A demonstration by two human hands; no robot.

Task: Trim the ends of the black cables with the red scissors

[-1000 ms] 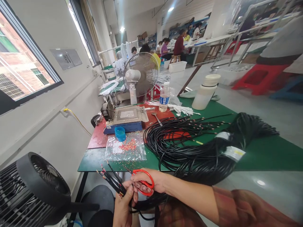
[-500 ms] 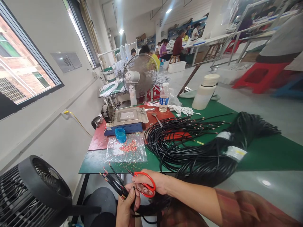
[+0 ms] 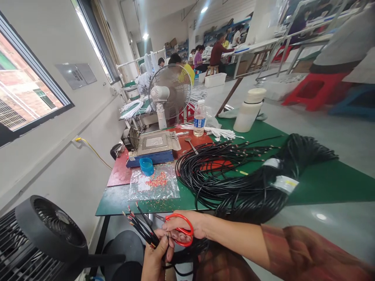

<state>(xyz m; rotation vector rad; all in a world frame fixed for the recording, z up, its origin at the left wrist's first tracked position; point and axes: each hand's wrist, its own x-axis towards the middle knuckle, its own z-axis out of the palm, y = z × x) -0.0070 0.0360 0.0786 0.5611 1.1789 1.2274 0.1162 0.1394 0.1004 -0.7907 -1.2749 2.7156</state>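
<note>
At the bottom centre of the frame the left hand (image 3: 154, 259) is clenched around a small bunch of black wires (image 3: 140, 226), whose stripped, reddish tips fan up and to the left, just below the near edge of the counter (image 3: 117, 201). Touching it from the right, the right hand (image 3: 187, 228) grips a pair of red-handled scissors (image 3: 178, 230), fingers through the loops, the blades pointing left toward the held wires. The right forearm runs off to the lower right in a reddish plaid sleeve (image 3: 304, 253).

From the bunch the wires lead down and right into a large coil of black cable (image 3: 243, 183) that sprawls over the green counter in the middle of the frame, with white labels around its thick right part. Left of the coil lies a clear plastic bag (image 3: 155, 185) with small red pieces scattered on it, and just beyond it a blue cup (image 3: 146, 166). Behind the cup sits a flat blue-based machine with a metal top (image 3: 154, 146) on a red mat. Farther back stand a water bottle (image 3: 199, 123), a white plastic jar (image 3: 248, 111) and a desk fan (image 3: 170, 91).

In the lower left corner a black fan (image 3: 49, 232) faces up. A window (image 3: 23, 89) fills the upper left. At the top of the frame, other people sit working at distant tables (image 3: 216, 54).
</note>
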